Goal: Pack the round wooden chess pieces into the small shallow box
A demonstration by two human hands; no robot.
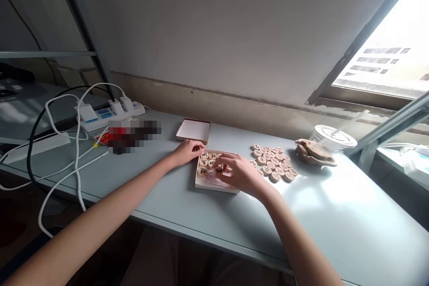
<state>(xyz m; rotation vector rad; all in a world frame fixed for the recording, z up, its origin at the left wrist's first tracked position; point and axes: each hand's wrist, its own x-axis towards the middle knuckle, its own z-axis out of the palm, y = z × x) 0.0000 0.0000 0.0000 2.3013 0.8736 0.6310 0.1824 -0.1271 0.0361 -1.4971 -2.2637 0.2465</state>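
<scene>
A shallow white box point(214, 186) lies on the desk, with several round wooden pieces carrying dark characters point(203, 171) in rows at its back and left. Its front part shows a pinkish printed bottom. My left hand point(187, 152) rests at the box's back left corner, its fingers bent at the rim and holding nothing that I can see. Over the right side of the box is my right hand point(236, 170), fingers curled down around a wooden piece point(219, 170). Loose round pieces point(275, 161) lie in a cluster right of the box.
An open box lid point(193, 130) lies behind the box. On the right are a brown carved dish point(313, 153) and a lidded clear cup point(335, 136) with a straw. A power strip point(110, 114) and tangled cables point(77, 156) occupy the left.
</scene>
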